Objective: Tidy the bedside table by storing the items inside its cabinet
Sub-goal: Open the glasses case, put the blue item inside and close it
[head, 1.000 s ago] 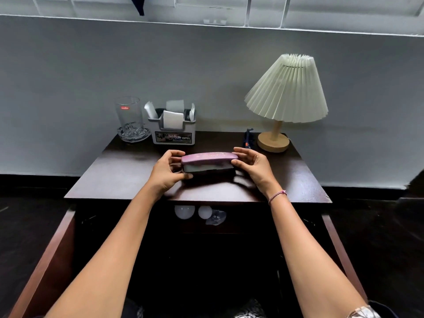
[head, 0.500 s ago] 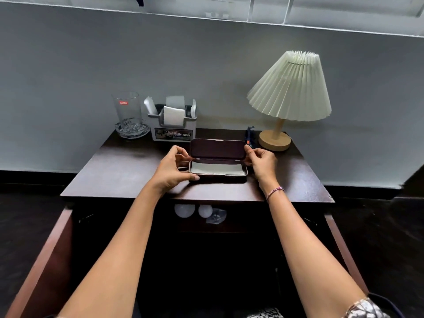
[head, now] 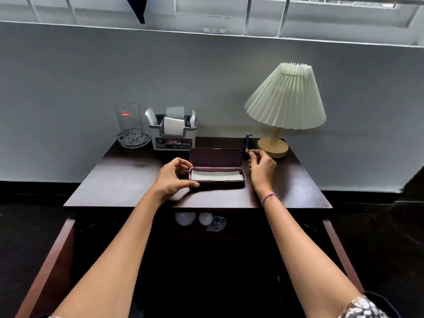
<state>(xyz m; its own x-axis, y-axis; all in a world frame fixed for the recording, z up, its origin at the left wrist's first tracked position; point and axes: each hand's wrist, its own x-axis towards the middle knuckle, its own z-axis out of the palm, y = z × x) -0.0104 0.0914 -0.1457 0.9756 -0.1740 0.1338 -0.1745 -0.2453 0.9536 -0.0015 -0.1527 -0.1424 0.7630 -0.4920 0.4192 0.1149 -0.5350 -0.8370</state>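
Note:
A dark purple glasses case (head: 216, 175) lies open on the dark wooden bedside table (head: 128, 177), its lid (head: 215, 157) standing up at the back and a pale lining showing inside. My left hand (head: 173, 177) grips the case's left end, thumb on the front edge. My right hand (head: 262, 167) is off the case, fingers curled and apart, with the fingertips right beside a small dark blue object (head: 247, 140) that has an orange spot. I cannot tell whether they touch it.
At the back left a clear glass (head: 129, 121) stands in a glass dish beside a grey organizer (head: 173, 134) with papers. A pleated lamp (head: 286, 97) stands back right. Both cabinet doors (head: 52, 260) hang open below, and two white bulbs (head: 185, 218) show inside.
The closed case was opened with both hands, its lid swung up and back. My right hand then let go and moved right towards the blue object. My left hand stayed on the case.

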